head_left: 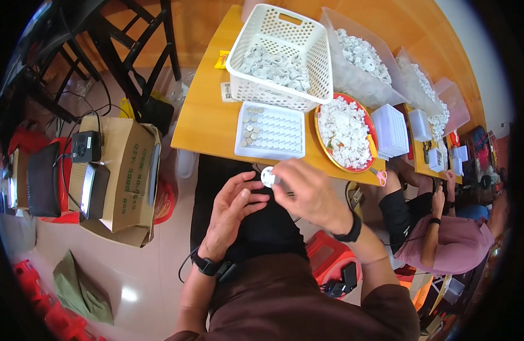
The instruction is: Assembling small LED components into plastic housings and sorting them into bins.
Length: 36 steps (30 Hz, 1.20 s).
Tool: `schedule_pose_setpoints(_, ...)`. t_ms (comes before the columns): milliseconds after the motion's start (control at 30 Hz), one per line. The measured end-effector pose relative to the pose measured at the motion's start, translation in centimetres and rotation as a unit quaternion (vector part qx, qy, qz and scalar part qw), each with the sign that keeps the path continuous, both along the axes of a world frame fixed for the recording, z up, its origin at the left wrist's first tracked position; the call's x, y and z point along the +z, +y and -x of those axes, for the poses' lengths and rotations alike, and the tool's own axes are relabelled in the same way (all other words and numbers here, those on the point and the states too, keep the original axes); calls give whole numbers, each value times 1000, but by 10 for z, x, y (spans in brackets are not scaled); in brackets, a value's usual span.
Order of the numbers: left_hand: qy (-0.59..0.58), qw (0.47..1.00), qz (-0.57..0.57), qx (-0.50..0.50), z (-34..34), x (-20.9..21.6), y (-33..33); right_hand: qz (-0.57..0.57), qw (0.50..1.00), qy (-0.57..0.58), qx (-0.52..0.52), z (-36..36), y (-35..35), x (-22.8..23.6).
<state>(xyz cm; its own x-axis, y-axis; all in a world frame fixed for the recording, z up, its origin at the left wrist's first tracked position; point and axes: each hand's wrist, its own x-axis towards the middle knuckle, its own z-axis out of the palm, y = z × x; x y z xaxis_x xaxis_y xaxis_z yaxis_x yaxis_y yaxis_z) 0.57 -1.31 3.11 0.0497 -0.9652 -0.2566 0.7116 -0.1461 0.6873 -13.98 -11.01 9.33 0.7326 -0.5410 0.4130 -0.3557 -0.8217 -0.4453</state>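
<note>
A small white round part with holes (pixel 267 177) is pinched in the fingers of my right hand (pixel 313 196), above my lap and just off the table's front edge. My left hand (pixel 231 210) faces it from the left, its fingers apart and slightly curled, the tips close to the part; whether they touch it I cannot tell. Beyond my hands, a white slotted tray (pixel 280 132) lies on the table, with several small round metallic pieces (pixel 251 126) in its left columns. To its right, a red plate with a yellow rim (pixel 320 139) holds a heap of small white parts (pixel 344 131).
Behind the tray stands a white perforated basket (pixel 279 91) of white parts. Clear bags of parts (pixel 361 54) and stacked trays (pixel 390 131) are at right. Pink-handled scissors (pixel 381 177) overhang the table edge. A cardboard box (pixel 125 176) stands left; another person (pixel 449 233) sits right.
</note>
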Motion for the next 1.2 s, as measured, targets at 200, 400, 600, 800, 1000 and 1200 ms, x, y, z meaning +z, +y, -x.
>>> schedule_pose_setpoints(200,28,998,-39,28,8,-16,1,-10,999,-11,-29,-4,28,-34)
schedule_pose_setpoints(400,-8,1000,-14,18,11,-22,4,-136,985,-95,-52,-4,40,-47)
schedule_pose_setpoints(600,13,1000,-7,12,8,-24,6,-247,958,-141,-43,-6,42,-41)
schedule_pose_setpoints(800,147,989,3,-11,0,-31,6,-219,956,-167,-98,-6,19,-36)
schedule_pose_setpoints(1000,163,987,-9,11,-1,-28,9,-84,975,-156,-137,-35,-25,-40)
schedule_pose_setpoints(1200,155,988,-8,11,-5,-30,12,-48,976,-134,-164,-56,-44,-44)
